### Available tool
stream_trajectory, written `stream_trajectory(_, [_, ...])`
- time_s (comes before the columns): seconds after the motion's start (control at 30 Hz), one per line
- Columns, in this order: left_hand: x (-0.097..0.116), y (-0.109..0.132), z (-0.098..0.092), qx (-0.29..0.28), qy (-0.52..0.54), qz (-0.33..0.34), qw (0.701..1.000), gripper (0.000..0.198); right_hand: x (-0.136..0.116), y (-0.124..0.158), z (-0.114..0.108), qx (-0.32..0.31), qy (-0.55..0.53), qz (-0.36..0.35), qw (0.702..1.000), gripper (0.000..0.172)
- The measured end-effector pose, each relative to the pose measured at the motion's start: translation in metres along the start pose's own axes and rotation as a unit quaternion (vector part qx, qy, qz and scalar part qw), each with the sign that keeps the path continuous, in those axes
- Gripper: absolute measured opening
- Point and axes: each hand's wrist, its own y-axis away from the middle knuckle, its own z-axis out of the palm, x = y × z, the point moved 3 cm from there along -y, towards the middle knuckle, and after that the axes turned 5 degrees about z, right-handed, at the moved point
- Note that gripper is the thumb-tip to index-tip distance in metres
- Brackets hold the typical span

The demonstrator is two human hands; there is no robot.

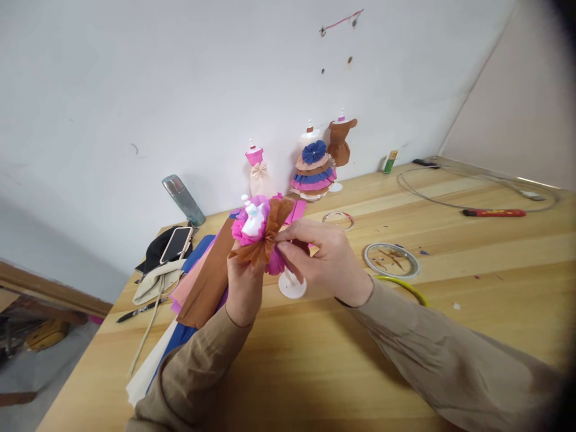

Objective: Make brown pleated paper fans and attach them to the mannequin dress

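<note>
A small white dress-form mannequin [253, 221] tilts above the table, wrapped in ruffled pink crepe paper [275, 262]. Across its front lies a brown crepe paper bow [279, 218], gathered at the middle. My left hand [245, 291] is closed around the mannequin's far-left side, its fingers mostly hidden behind the paper. With thumb and forefinger, my right hand [324, 252] pinches the bow near its gathered centre. The mannequin's round white base [292, 284] shows below my hands.
Dressed mannequins in pink [254, 157], layered ruffles [314, 171] and brown [340, 144] stand by the wall. Crepe paper sheets [204, 279], a phone [176, 244] and a bottle [183, 200] lie left. Tape rolls [391, 260], a red cutter [494, 213] and a glue stick [390, 162] are right.
</note>
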Motion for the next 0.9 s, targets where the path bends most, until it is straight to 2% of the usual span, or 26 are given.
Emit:
stream_trajectory(0.17, [-0.003,-0.006,0.001,-0.015,0.126,-0.076,0.989,0.029,-0.003,-0.005,-0.008,0.008,0.005,0.055,0.998,0.015])
stream_trajectory(0.27, [-0.002,-0.01,0.001,-0.052,0.192,-0.127,0.972,0.035,-0.002,-0.006,-0.006,-0.013,0.025,0.033,0.999,0.017])
stream_trajectory(0.4, [0.0,-0.012,0.001,-0.102,0.221,-0.161,0.957,0.043,-0.001,-0.004,-0.005,0.01,0.042,0.007,0.999,0.015])
stream_trajectory(0.47, [-0.001,-0.011,0.001,-0.109,0.221,-0.155,0.957,0.041,-0.002,-0.004,-0.004,0.011,0.036,-0.009,0.999,0.011])
stream_trajectory(0.57, [-0.005,-0.008,0.0,-0.079,0.202,-0.142,0.966,0.037,-0.007,-0.002,-0.002,0.008,0.032,-0.046,0.998,0.01])
stream_trajectory(0.7, [-0.004,-0.006,-0.004,-0.044,0.094,-0.073,0.992,0.027,-0.01,-0.001,-0.001,0.01,0.03,-0.062,0.998,0.015])
stream_trajectory(0.8, [0.004,-0.007,-0.006,-0.041,0.021,-0.019,0.999,0.018,-0.01,-0.001,-0.001,0.001,0.019,-0.044,0.999,0.016])
stream_trajectory(0.9, [0.012,-0.007,-0.008,-0.015,-0.055,0.042,0.997,0.02,-0.006,-0.001,-0.002,0.012,-0.002,0.01,1.0,0.013])
